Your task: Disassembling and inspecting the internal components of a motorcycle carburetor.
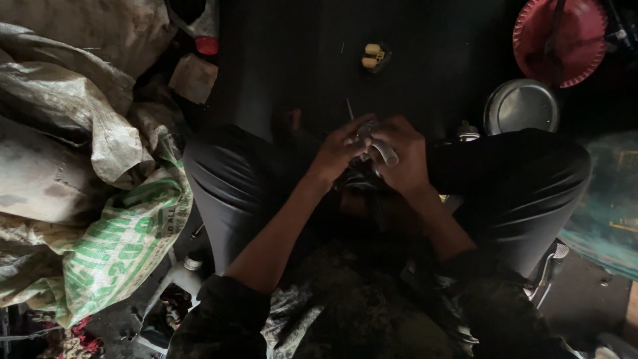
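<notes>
A: The small metal part (372, 143) sits between both hands, low over the person's lap, between the knees in dark trousers (219, 179).

B: How do the hands hold it?

A: The left hand (339, 151) curls its fingers round the part's left side. The right hand (402, 156) wraps it from the right, with a pale curved piece (385, 153) showing by the thumb. It's dim, so what the part is, I can't tell.

B: Anything nearby?

A: A yellow plug (374, 56) lies on the dark floor ahead. A steel bowl (522, 106) and a red plate (561, 40) are off to the right, woven sacks (100, 166) piled on the left.
</notes>
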